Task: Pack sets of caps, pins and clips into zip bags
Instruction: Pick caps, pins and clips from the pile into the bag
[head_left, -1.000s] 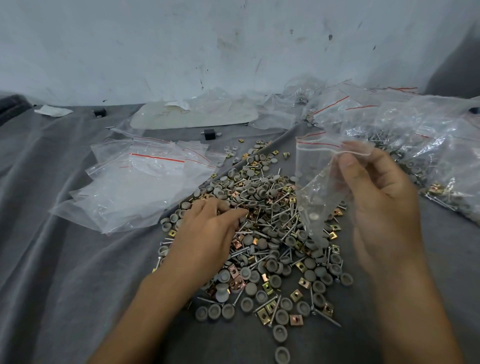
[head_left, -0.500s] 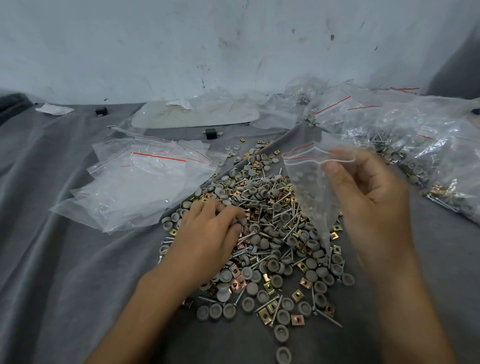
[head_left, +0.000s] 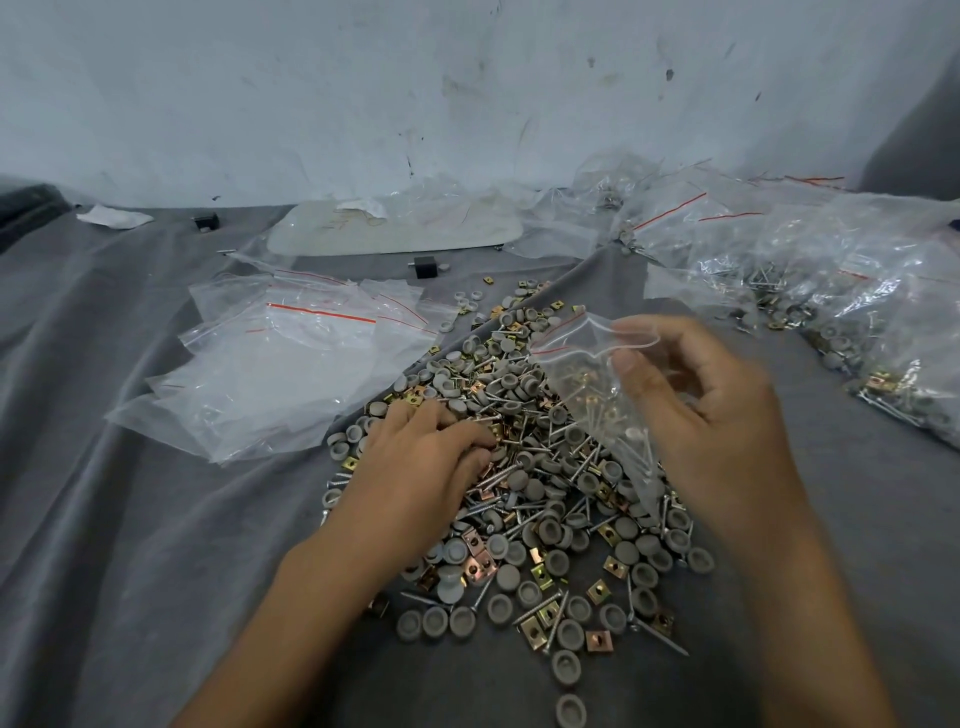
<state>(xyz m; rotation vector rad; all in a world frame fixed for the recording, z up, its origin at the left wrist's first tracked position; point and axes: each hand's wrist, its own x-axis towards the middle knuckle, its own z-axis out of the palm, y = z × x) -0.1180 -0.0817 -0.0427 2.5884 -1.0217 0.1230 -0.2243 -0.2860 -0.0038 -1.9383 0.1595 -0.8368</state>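
Observation:
A heap of grey caps, metal pins and brass clips (head_left: 540, 499) is spread on the grey cloth (head_left: 130, 545) in the middle. My left hand (head_left: 421, 467) lies palm down on the heap's left part, its fingertips curled among the pieces; what they hold is hidden. My right hand (head_left: 706, 415) pinches the mouth of a small clear zip bag (head_left: 592, 384) with a red seal line. The bag hangs over the heap with pins and clips inside.
A stack of empty zip bags (head_left: 291, 369) lies left of the heap. Filled bags (head_left: 852, 312) pile up at the right. A white flat tray under plastic (head_left: 395, 228) and a small black block (head_left: 424, 267) sit near the wall.
My right hand has carried the zip bag lower and leftward over the heap. My left hand has slid a little forward across the pieces.

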